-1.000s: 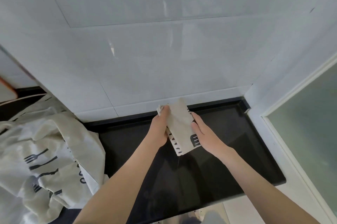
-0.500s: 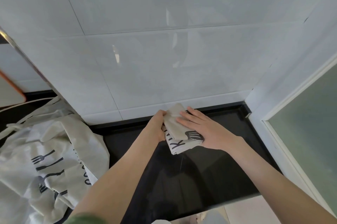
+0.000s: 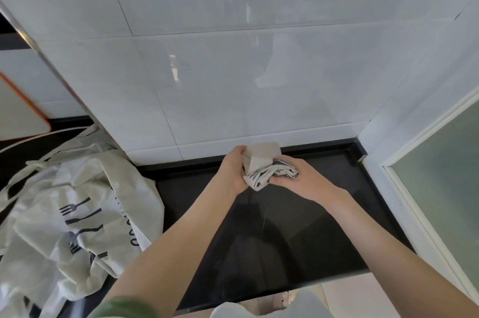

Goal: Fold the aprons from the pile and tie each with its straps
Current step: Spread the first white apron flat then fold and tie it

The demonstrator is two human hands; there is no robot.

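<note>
At the bottom edge, a green sleeve [image 3: 121,303] and two bare forearms reaching forward over a glossy black tabletop [image 3: 285,240]. Near on the left, the pile [image 3: 77,214]: crumpled beige aprons printed with dark forks and spoons, loose straps trailing toward the back, not yet folded. Farther on, close to the back edge of the tabletop, one apron [image 3: 264,164] folded down into a small thick bundle, either just clear of the surface or barely touching it, hard to tell which. Left hand [image 3: 233,172] curled round the bundle's left end, gripping it; right hand [image 3: 304,180] closed round the right end, gripping too. Held from both sides probably to stop the layers springing open and to squeeze the bundle tight enough for tying. Straps of this apron not discernible, so no telling whether tying is underway. Pile lying well apart on the left, likely to leave working room in front. Behind everything, a white tiled wall [image 3: 233,84]; at the right, a frosted glass panel [image 3: 440,188]; at far left, an orange-edged board [image 3: 18,115].
</note>
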